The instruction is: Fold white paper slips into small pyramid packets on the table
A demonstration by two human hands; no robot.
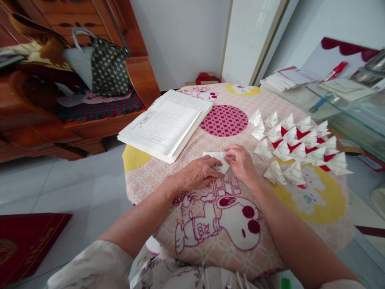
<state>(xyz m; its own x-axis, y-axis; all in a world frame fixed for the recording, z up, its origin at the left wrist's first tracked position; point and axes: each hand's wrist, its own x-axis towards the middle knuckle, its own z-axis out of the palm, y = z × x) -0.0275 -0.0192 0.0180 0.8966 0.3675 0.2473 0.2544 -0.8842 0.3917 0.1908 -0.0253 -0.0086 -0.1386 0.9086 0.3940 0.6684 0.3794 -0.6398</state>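
A small folded piece of white paper (221, 159) lies on the patterned tablecloth (192, 176), between my two hands. My left hand (201, 171) presses on its left and near side, with the fingertips on the paper. My right hand (240, 161) pinches its right end between thumb and fingers. Part of the paper is hidden under the fingers. To the right stand several folded paper pieces (297, 152) with pointed tips, in rows, with red showing between some of them. Beyond my left hand lies a stack of printed paper sheets (162, 124).
A glass shelf (345, 116) with papers, a red marker (336, 71) and a blue pen (320, 103) borders the table's right side. At the left is a wooden bench (141, 80) with a dark patterned bag (110, 66). A red box (30, 245) sits on the floor.
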